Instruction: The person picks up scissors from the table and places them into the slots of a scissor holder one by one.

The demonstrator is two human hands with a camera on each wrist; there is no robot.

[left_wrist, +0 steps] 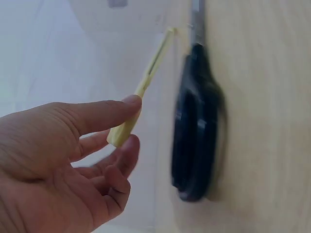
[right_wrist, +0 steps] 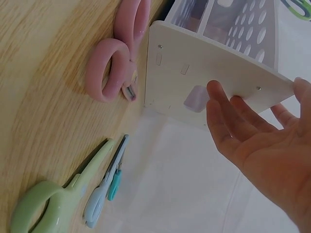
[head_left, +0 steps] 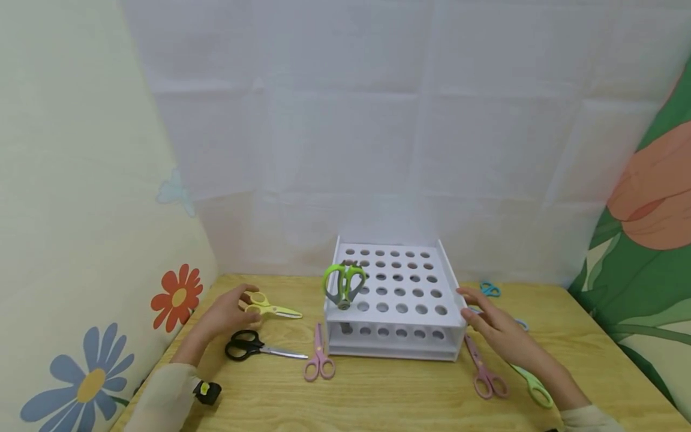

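Observation:
My left hand (head_left: 231, 311) pinches a pair of yellow scissors (left_wrist: 125, 127) by the handle, thumb on one side and fingers on the other. Their blades point right in the head view. Just below lie black-handled scissors (head_left: 245, 345) on the table. My right hand (right_wrist: 272, 141) rests loosely spread against the outer side of a white rack (right_wrist: 194, 63), thumb at its upper edge. Rows of round holes cover the rack's top. Green-and-grey scissors (head_left: 344, 288) stand upright in a front left hole, handles up, their lower end showing beneath the top panel.
Pink scissors (head_left: 320, 361) lie by the rack's front left corner. Right of the rack lie other pink scissors (head_left: 486, 378), light green scissors (right_wrist: 58, 204), pale blue scissors (right_wrist: 99, 196) and small teal scissors (head_left: 489, 289). A white sheet (head_left: 345, 132) hangs behind the wooden table (head_left: 388, 396).

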